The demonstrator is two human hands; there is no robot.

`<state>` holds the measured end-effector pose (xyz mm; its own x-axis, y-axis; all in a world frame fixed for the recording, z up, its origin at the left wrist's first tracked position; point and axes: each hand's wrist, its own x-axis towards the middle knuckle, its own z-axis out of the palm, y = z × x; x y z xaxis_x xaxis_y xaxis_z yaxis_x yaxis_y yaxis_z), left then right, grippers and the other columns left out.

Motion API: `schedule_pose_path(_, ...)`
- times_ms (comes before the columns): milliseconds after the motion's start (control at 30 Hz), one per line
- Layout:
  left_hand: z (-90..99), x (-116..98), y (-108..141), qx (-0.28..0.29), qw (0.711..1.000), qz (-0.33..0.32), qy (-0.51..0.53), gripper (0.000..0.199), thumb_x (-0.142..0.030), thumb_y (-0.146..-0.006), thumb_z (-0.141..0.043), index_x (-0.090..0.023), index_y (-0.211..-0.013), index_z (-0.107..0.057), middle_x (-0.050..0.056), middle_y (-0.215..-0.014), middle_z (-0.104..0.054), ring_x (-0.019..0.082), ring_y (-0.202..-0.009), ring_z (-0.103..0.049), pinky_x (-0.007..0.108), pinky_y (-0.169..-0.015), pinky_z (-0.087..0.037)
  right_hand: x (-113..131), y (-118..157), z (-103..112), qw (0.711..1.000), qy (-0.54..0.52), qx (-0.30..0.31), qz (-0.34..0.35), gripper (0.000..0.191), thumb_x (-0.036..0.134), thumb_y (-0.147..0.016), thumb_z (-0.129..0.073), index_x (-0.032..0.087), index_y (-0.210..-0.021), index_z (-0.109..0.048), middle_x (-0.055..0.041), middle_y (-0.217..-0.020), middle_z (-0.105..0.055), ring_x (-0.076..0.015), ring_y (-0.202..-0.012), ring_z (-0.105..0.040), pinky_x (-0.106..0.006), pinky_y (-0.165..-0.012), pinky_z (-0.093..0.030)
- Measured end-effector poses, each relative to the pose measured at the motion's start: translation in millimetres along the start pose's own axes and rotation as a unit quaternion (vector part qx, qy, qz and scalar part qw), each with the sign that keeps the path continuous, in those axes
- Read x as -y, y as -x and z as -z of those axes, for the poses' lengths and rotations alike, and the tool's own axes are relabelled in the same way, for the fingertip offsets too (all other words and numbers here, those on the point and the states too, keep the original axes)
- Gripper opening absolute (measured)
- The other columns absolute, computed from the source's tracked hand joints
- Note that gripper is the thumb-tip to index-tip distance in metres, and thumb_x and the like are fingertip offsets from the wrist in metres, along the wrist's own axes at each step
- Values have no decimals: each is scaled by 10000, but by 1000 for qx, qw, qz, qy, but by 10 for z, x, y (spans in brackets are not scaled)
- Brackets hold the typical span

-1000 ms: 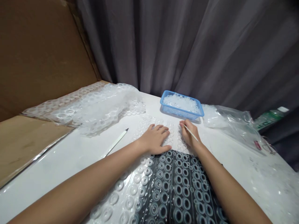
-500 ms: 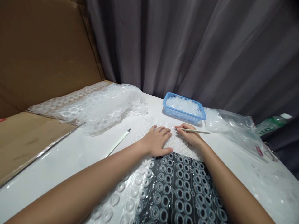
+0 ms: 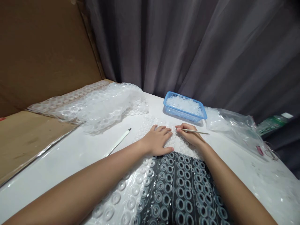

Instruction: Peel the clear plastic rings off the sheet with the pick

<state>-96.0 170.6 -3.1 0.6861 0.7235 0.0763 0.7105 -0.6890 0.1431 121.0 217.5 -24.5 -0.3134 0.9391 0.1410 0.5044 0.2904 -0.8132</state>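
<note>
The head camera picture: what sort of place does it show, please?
Probably a small handwork station: a white table before a grey curtain, with a clear ring-studded sheet and a blue basket of small translucent pieces.

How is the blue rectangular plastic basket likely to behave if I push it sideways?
The blue basket would probably slide rather than tip, being low and wide on the glossy white table. Its straight edges suggest fairly stiff plastic. The heaped small translucent pieces inside might spill.

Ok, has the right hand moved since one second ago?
Yes: judged against the blue basket, the right hand has shifted left, toward the left hand.
</note>
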Motion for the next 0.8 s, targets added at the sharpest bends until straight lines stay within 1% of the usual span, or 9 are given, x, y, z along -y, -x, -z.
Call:
schedule_pose_path(100, -5, 0, 0, -5, 1000, -1, -4, 646, -633, -854, -353, -184, -1315, -415, 129, -1411, -404, 337, -1287, -317, 529, -1031, -197, 39, 6, -21, 997, 67, 4, 35, 177, 363, -815, -550, 205, -737, -571, -57, -1004, -698, -213, -908, -640, -316, -778, -463)
schedule_pose_path(167, -8, 0, -1, -7, 1000, -2, -5, 642, -632, -847, -367, -183, -1303, -425, 130, -1403, -413, 337, -1285, -318, 535, -1027, -203, 49, 4, -46, 992, 109, -31, 54, 192, 363, -831, -511, 206, -729, -554, -45, -891, -699, -202, -815, -637, -303, -732, -458)
schedule_pose_path(300, -9, -3, -3, -3, 1000, 4, -4, 638, -630, -832, -393, -182, -1285, -440, 123, -1394, -424, 342, -1279, -326, 548, -1025, -207, 26, -20, -64, 976, 93, -192, -40, 252, 408, -853, -442, 209, -720, -519, -14, -632, -618, -165, -558, -564, -264, -524, -435)
schedule_pose_path(367, -10, -5, 0, -2, 1000, 5, -2, 638, -629, -829, -401, -180, -1281, -443, 119, -1394, -426, 348, -1276, -328, 548, -1024, -210, 22, -46, -45, 971, 70, -213, -76, 252, 421, -845, -443, 208, -734, -516, -15, -655, -625, -132, -458, -511, -237, -415, -392)
schedule_pose_path(467, -19, -6, 10, -10, 1000, 0, -1, 634, -629, -828, -402, -185, -1280, -441, 116, -1393, -427, 346, -1276, -329, 541, -1024, -211, 40, -89, -4, 989, 49, -128, -56, 245, 426, -786, -543, 199, -696, -522, -35, -837, -672, -77, -398, -467, -205, -342, -351)
schedule_pose_path(567, -38, -2, 16, -19, 1000, -2, 0, 625, -627, -833, -399, -190, -1278, -443, 122, -1394, -425, 339, -1278, -328, 538, -1025, -207, 40, -119, 15, 998, -12, -31, -53, 277, 452, -778, -563, 198, -686, -504, -26, -805, -679, -51, -353, -423, -186, -306, -329)
schedule_pose_path(633, -50, 3, 15, -20, 1000, -3, 1, 627, -627, -834, -399, -188, -1278, -445, 126, -1396, -423, 341, -1277, -327, 541, -1022, -206, 14, -127, 9, 996, -52, -15, -66, 290, 465, -773, -568, 199, -688, -491, -32, -828, -688, -51, -357, -432, -181, -291, -327)
schedule_pose_path(733, -57, 7, 11, -16, 1000, -4, 2, 631, -632, -831, -399, -192, -1280, -444, 122, -1402, -417, 340, -1279, -324, 535, -1024, -202, -33, -130, -10, 994, -77, -17, -76, 301, 464, -741, -604, 194, -669, -493, -55, -981, -688, -58, -397, -476, -183, -281, -330)
schedule_pose_path(800, -54, 6, 8, -14, 1000, -2, 0, 630, -634, -832, -397, -195, -1283, -443, 119, -1406, -414, 336, -1286, -317, 529, -1027, -201, -46, -128, -15, 994, -78, -19, -77, 296, 463, -740, -603, 194, -670, -500, -56, -971, -693, -51, -369, -449, -188, -275, -314)
